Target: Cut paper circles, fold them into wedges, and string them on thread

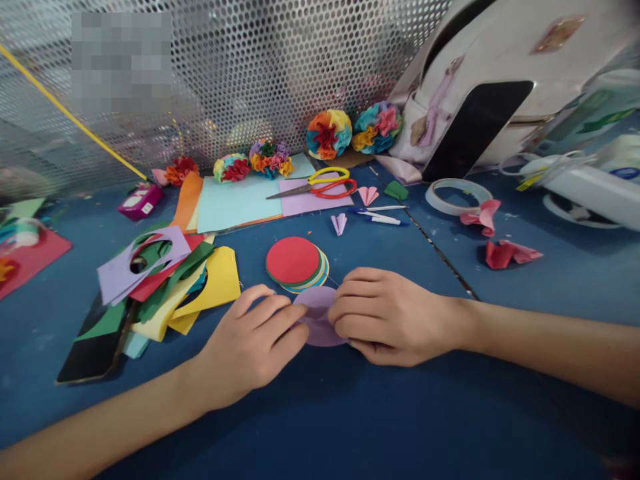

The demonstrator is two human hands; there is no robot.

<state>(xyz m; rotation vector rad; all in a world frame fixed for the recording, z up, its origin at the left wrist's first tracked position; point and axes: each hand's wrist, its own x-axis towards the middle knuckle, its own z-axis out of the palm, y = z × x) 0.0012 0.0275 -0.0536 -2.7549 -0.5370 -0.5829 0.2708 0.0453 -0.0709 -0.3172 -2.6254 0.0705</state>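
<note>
A purple paper circle (320, 317) lies between my two hands, just in front of a stack of round paper discs (293, 260) with a red one on top. My left hand (255, 337) has its fingertips on the circle's left side, the fingers bent. On the right side, my right hand (385, 317) pinches the circle's edge with its fingers pressed together. Its fingertips cover part of the paper. Whether the circle is creased under the fingers I cannot tell.
Cut paper scraps (170, 273) lie over a phone (100, 347) at left. Scissors (325, 187) rest on paper sheets (240, 200) behind. Pens (383, 217), a tape roll (459, 195), folded pink paper pieces (507, 253), ruffled paper balls (329, 135) and a backpack (490, 60) stand further back.
</note>
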